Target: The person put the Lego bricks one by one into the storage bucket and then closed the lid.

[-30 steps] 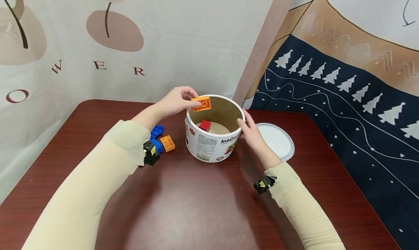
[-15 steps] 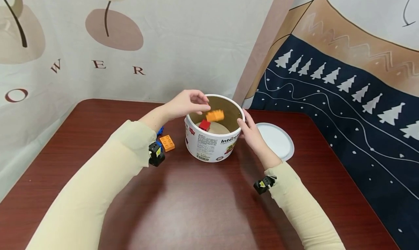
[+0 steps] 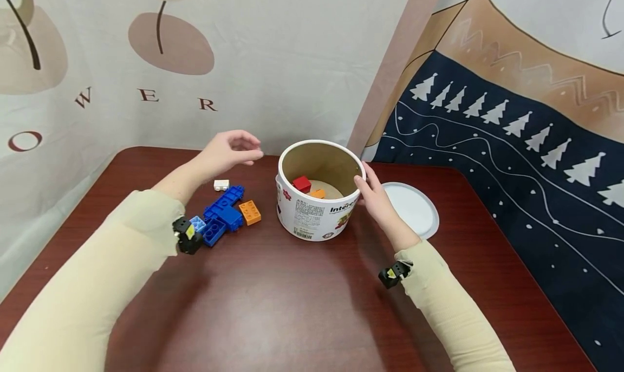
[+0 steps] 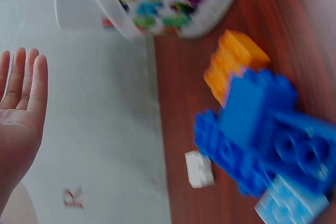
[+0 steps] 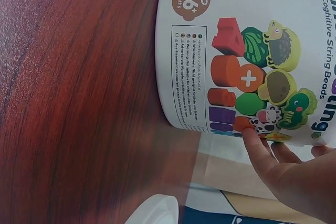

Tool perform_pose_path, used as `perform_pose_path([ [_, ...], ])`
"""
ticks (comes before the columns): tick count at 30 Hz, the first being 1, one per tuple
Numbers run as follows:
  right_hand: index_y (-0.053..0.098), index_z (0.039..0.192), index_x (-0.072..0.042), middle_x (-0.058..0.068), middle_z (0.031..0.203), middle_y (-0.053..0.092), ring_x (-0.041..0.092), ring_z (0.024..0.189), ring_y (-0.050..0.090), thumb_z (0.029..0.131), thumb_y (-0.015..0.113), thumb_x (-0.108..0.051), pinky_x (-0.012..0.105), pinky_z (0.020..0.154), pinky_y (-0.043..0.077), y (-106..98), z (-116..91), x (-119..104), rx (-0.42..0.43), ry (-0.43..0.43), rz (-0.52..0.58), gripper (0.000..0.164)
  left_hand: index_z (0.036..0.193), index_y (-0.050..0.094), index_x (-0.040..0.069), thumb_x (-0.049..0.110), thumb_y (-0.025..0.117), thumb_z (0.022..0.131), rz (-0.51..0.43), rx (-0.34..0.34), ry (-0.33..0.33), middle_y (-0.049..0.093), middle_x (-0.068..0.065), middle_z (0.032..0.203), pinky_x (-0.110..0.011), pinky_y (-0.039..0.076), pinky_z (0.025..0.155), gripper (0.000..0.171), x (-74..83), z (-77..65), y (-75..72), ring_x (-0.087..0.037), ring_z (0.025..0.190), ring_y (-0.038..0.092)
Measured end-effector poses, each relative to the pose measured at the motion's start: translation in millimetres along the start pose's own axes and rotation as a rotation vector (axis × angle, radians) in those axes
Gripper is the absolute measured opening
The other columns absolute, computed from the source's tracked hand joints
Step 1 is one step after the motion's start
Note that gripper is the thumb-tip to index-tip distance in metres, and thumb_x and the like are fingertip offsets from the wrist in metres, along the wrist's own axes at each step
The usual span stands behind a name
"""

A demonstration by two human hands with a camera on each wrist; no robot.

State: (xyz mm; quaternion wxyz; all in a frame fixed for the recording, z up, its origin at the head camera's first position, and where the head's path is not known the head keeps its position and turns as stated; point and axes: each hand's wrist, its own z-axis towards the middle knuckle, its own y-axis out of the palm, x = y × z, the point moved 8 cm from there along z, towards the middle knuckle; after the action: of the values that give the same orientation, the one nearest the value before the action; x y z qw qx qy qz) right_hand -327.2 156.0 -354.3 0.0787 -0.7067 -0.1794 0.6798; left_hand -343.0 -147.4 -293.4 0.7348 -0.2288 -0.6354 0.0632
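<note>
A white printed bucket (image 3: 307,217) stands upright on the table, its top uncovered. My right hand (image 3: 377,196) holds it at the right side, thumb at the rim and fingers against the outer wall. Inside lie a red brick (image 3: 301,184) and an orange brick (image 3: 317,194). To the left of the bucket, my left hand (image 3: 226,152) is in the air with nothing in it, fingers relaxed. Below that hand are a white brick (image 3: 221,185), several blue bricks (image 3: 229,216) clustered together, a light blue brick (image 4: 291,203) and a second orange brick (image 3: 250,213).
A round white lid (image 3: 411,212) lies flat to the right of the bucket, partly behind the right hand. The brown table (image 3: 292,301) ends at the back against a pale printed curtain (image 3: 273,69). A dark patterned cloth (image 3: 487,161) hangs along the right.
My left hand has let go of the orange brick, which dropped into the bucket beside the red one. That hand then moved back left, uncovering the blue and white bricks. The right hand stays put.
</note>
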Motion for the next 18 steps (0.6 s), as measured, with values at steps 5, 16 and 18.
perform_pose_path([
  [5,0.013,0.151,-0.022,0.022,0.141,0.034,0.043,0.122,0.046,0.101,0.038,-0.029,0.053,0.098,0.043,0,-1,-2,-0.002,-0.007,-0.009,0.057,0.122,0.053,0.003,0.029,0.064,0.089,0.102,-0.053,-0.072,0.061,-0.013,0.117,-0.024,0.053,0.081,0.044,-33.9,-19.3,-19.3,0.001,0.084,0.062],
  [16,0.013,0.151,-0.023,0.021,0.143,0.033,0.043,0.123,0.045,0.101,0.038,-0.027,0.053,0.097,0.044,0,-1,-2,0.0,-0.008,-0.009,0.056,0.125,0.048,-0.004,0.023,0.063,0.09,0.07,-0.086,-0.12,0.061,0.016,0.096,-0.02,0.054,0.078,0.047,-93.8,-57.3,-43.3,0.004,0.085,0.061],
  [18,0.013,0.151,-0.023,0.021,0.143,0.033,0.043,0.123,0.045,0.101,0.038,-0.027,0.053,0.097,0.044,0,-1,-2,0.002,-0.005,-0.014,0.056,0.126,0.048,-0.003,0.024,0.063,0.09,0.086,-0.093,-0.135,0.063,0.008,0.102,-0.017,0.053,0.077,0.048,-103.3,-63.2,-43.8,0.006,0.086,0.06],
])
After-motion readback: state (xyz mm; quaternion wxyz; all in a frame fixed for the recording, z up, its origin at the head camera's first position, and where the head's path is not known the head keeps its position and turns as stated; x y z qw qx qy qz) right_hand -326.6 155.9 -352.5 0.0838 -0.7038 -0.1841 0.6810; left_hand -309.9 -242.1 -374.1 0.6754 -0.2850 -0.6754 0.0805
